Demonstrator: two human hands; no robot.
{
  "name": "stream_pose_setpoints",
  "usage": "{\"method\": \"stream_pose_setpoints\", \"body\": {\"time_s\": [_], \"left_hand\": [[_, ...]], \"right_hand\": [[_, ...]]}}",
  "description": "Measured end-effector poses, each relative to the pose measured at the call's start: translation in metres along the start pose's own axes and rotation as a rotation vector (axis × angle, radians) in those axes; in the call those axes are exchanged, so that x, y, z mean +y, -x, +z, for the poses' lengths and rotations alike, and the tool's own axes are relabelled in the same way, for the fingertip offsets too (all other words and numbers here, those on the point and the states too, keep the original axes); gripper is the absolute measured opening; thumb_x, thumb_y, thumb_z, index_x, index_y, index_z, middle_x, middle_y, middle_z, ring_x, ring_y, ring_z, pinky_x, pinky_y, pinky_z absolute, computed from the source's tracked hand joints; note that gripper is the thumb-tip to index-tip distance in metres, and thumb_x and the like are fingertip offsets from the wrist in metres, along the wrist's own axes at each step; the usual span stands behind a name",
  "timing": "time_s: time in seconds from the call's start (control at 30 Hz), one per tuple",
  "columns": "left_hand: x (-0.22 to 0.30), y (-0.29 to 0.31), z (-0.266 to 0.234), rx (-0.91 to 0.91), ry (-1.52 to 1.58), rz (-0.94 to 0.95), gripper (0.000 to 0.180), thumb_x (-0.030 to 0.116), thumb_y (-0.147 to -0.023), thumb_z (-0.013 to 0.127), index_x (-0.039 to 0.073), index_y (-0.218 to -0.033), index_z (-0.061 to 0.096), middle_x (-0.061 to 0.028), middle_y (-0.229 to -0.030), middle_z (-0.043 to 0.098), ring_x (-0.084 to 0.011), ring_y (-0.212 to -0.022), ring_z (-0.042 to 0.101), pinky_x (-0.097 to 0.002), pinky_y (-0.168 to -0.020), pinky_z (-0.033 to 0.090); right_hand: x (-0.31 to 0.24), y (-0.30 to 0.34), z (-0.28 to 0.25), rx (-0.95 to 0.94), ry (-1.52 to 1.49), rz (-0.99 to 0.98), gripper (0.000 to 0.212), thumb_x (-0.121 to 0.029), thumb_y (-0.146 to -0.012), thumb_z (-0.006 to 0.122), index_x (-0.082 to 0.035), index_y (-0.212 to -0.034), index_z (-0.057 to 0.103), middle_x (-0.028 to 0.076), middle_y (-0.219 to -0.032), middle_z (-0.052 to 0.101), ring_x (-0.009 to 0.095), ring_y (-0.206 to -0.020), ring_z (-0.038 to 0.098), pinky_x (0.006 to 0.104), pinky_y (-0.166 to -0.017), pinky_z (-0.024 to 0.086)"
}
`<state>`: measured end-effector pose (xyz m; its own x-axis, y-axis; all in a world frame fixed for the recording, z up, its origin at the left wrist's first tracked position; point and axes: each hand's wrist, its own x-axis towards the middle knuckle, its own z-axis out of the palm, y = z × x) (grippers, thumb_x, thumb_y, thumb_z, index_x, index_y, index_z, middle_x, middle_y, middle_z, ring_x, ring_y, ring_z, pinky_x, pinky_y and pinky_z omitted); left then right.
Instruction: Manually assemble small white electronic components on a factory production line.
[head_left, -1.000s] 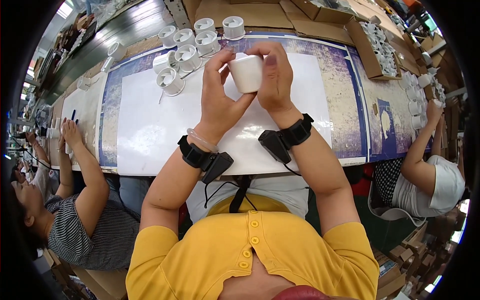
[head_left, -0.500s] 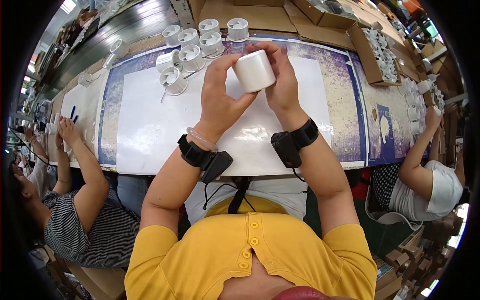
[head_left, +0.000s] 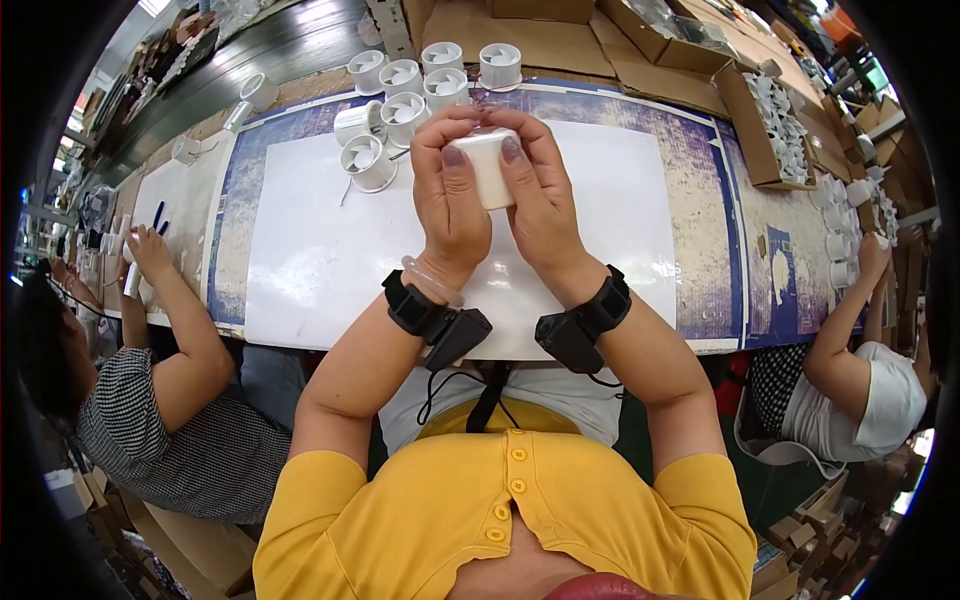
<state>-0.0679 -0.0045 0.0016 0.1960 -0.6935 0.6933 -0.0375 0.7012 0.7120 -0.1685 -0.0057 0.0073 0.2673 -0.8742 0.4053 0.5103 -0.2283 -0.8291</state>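
Note:
A smooth white plastic cylinder (head_left: 488, 172), its closed side wall showing, is held up over the white sheet (head_left: 330, 270) on the table. My left hand (head_left: 446, 200) wraps round its left side and my right hand (head_left: 545, 200) round its right. Both thumbs press on the near face, while the fingers curl behind the far side, partly hidden. Just beyond my left hand stand several white cylindrical fans (head_left: 404, 118) with blades inside and thin wires. One of these fans (head_left: 357, 122) lies on its side.
Flattened cardboard (head_left: 520, 45) covers the back of the table. At the right back sits a cardboard box (head_left: 745, 130) of small white parts. Co-workers sit on both sides, a person's hand (head_left: 150, 250) at left and another hand (head_left: 873, 258) at right, with more white cylinders (head_left: 840, 245).
Both hands have closed more tightly round the white cylinder, thumbs now on its near face. The cylinder has turned and come slightly nearer to me. The whole view has shifted a little.

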Motion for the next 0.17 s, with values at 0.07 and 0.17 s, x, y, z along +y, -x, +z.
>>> {"method": "stream_pose_setpoints", "body": {"time_s": [0.07,0.17], "left_hand": [[-0.004,0.0032,-0.0045,0.044,-0.068,0.038,0.038,0.026,-0.097,0.042,0.003,-0.128,0.04,-0.0142,-0.119,0.05,-0.0228,-0.109,0.05,-0.032,-0.092,0.041],[0.0028,0.0092,-0.0076,0.032,0.006,-0.125,0.046,0.029,-0.096,0.047,0.003,-0.132,0.036,-0.0161,-0.127,0.047,-0.0262,-0.117,0.048,-0.0352,-0.101,0.036]], "right_hand": [[0.0029,0.0039,0.0072,0.02,0.084,-0.08,0.036,-0.02,-0.099,0.045,-0.008,-0.131,0.039,0.01,-0.132,0.044,0.018,-0.123,0.041,0.0307,-0.104,0.033],[0.0057,0.0087,0.0125,0.08,0.271,-0.246,0.036,-0.02,-0.098,0.047,-0.008,-0.131,0.04,0.011,-0.132,0.042,0.02,-0.125,0.039,0.0307,-0.105,0.03]]}}
